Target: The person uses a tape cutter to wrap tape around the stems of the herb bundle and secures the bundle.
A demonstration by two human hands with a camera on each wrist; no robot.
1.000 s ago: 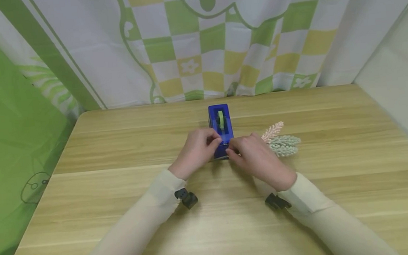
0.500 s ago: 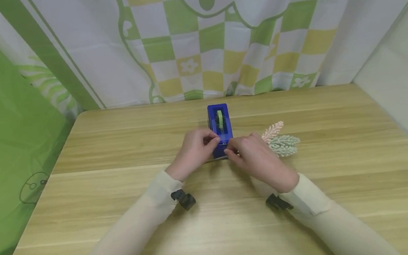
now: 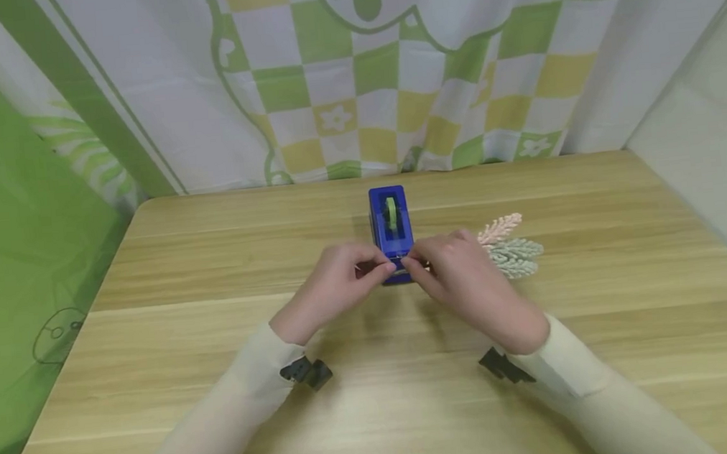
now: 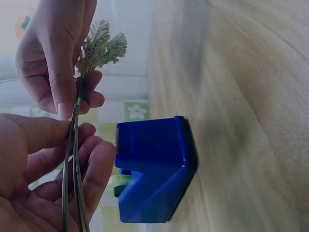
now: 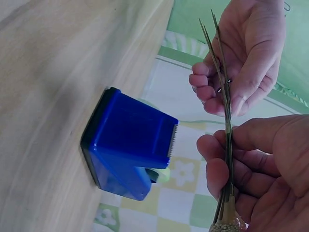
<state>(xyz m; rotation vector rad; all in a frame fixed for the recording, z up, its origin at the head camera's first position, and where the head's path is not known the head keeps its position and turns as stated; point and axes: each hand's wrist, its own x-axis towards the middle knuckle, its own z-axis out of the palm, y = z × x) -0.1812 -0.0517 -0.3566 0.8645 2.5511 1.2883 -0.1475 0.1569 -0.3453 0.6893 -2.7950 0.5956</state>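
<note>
A small bunch of artificial flower sprigs (image 3: 513, 251), pink and pale green, juts out to the right of my right hand (image 3: 468, 279). That hand pinches the thin dark stems (image 5: 226, 106) between thumb and fingers, close below the heads. My left hand (image 3: 336, 281) holds the same stems nearer their bare ends, thumb against fingers, as the left wrist view shows. A pale band circles the stems between the hands; whether it is tape is unclear. Just beyond the fingertips stands a blue tape dispenser (image 3: 398, 247) with a yellow-green roll (image 3: 391, 212) and a toothed cutter (image 5: 172, 140).
All this is over a wooden table (image 3: 380, 413). Behind its far edge hangs a checked green, yellow and white curtain (image 3: 375, 67), with a green cloth (image 3: 18, 214) on the left. A black wrist strap piece (image 3: 305, 371) sits at the left cuff, another (image 3: 504, 366) at the right.
Both hands have drawn back slightly toward me from the dispenser, the left one also leftward. The flower heads have shifted a little to the right. The dispenser stays in place.
</note>
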